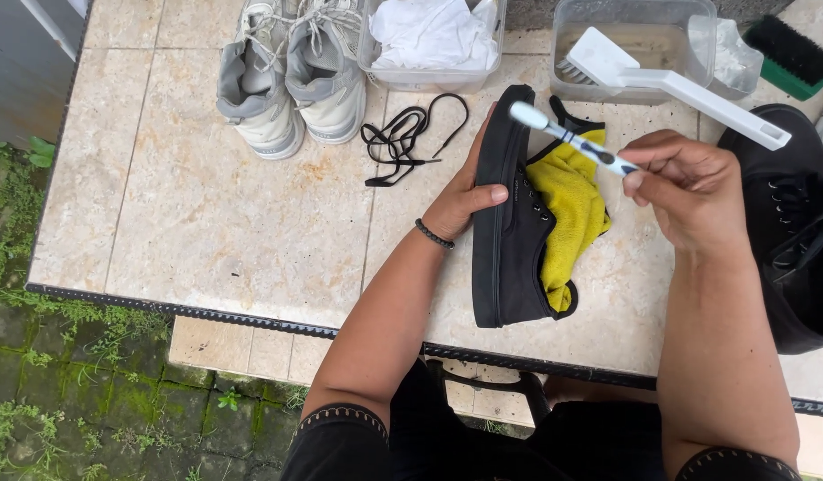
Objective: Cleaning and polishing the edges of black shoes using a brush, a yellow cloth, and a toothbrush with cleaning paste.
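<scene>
My left hand (465,200) holds a black sneaker (509,240) on its side on the stone table (224,214), thumb across the sole edge. My right hand (687,187) grips a white and blue toothbrush (567,138), its head raised over the shoe's toe end. A yellow cloth (571,205) lies under and beside the shoe, to its right. Loose black laces (407,134) lie just left of the shoe's tip.
A pair of grey sneakers (291,80) stands at the back left. Behind are a clear tub of white cloth (433,40), a clear tub (634,44) with a white scrub brush (669,85), and a green-backed brush (790,53). Another black shoe (794,223) sits at the right edge.
</scene>
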